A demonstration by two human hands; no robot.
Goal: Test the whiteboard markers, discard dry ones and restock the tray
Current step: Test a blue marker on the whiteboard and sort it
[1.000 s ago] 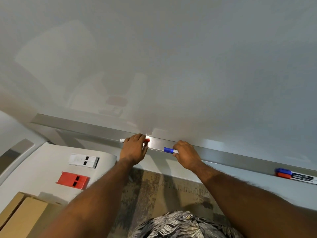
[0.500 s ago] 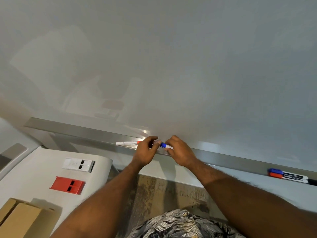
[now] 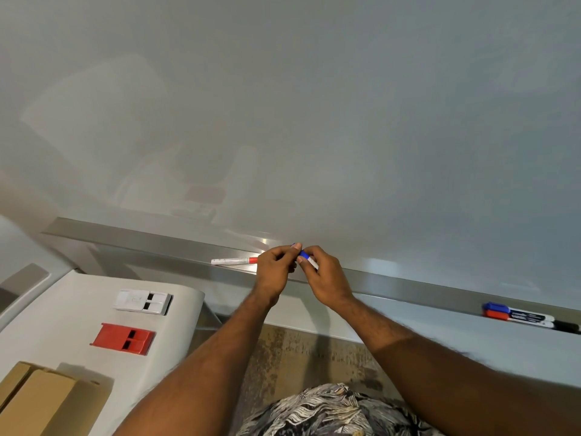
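A blue-capped white marker [image 3: 304, 257] is held just above the metal tray [image 3: 151, 243] under the whiteboard [image 3: 314, 105]. My right hand [image 3: 323, 278] grips its white barrel. My left hand [image 3: 274, 272] pinches its blue cap end. A red-capped white marker [image 3: 234, 261] lies in the tray just left of my left hand. Far right in the tray lie a blue-capped marker [image 3: 515, 310] and a red-capped marker [image 3: 515, 318], side by side.
A white table [image 3: 78, 325] at the lower left carries a white eraser [image 3: 143, 303], a red eraser [image 3: 124, 338] and a cardboard box [image 3: 37, 401]. Patterned floor [image 3: 298, 357] shows between my arms.
My left hand let go of the red marker, which stays in the tray, and moved right to the blue marker. Both hands came together on it and lifted it slightly.
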